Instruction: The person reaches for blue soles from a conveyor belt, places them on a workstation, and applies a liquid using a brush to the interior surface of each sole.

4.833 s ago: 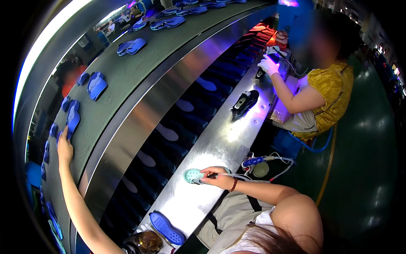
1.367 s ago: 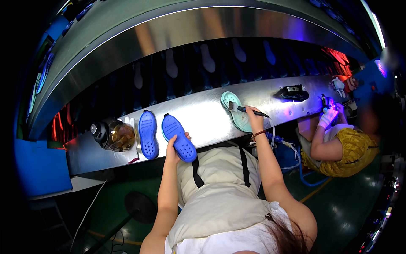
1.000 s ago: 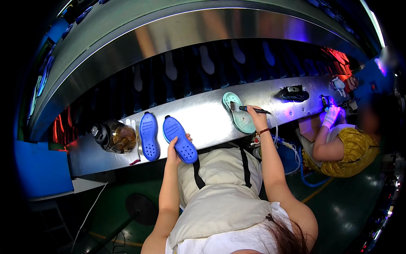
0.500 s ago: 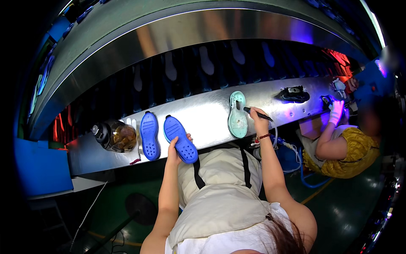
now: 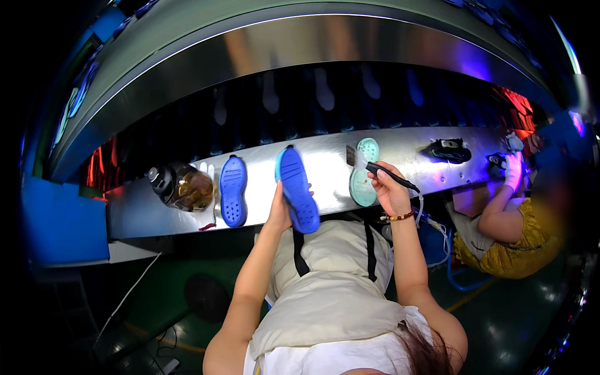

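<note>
My left hand grips the side of a blue shoe sole, held tilted over the bench's near edge. A matching blue sole lies on the bench to its left. Between the thumb and fingers of my right hand is a black pen-like tool. Its tip is over a pale teal, sole-shaped piece lying on the metal bench; I cannot tell whether they touch. A small dark patch shows beside the teal piece.
A clear jar with a black lid stands on the bench at left. Dark shoes lie to the right. A co-worker in a yellow top sits at far right. A metal hood overhangs the back; a pale cable hangs at right.
My left hand has moved right with the blue sole, toward the teal piece. The pen-like tool has shifted over the teal piece. The whole view has shifted slightly.
</note>
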A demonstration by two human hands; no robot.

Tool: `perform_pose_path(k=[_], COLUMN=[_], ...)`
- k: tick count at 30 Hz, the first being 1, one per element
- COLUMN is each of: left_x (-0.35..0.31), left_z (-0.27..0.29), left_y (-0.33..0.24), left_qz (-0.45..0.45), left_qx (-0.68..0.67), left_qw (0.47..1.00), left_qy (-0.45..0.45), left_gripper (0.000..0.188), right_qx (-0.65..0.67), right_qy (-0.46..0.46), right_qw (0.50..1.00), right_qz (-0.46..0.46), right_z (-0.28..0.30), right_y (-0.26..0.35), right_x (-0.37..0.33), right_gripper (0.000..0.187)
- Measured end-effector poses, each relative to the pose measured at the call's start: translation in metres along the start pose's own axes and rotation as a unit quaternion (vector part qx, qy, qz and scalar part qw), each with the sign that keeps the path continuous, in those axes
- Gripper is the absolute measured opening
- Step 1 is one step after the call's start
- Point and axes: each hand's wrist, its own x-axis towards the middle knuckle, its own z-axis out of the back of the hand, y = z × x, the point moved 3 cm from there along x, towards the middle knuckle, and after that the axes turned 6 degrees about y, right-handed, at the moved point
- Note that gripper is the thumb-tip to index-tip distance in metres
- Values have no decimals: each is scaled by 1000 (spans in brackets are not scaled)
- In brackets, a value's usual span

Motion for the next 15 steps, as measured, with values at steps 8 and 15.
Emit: perform_pose_path(k=[8,15], left_x=[3,-5], left_z=[-69,-74], left_y=[-8,-4], left_qz=[24,-14], left_qx=[-141,-158], left_qw=[988,985], left_qy=[56,71], left_gripper=[93,91], right_qx=[-89,-146], right_qy=[72,32], right_qw=[993,988], right_qz=[-33,-48], right_z=[-45,-60], right_y=[-17,-16], right_x=[14,28], right_gripper=[17,19])
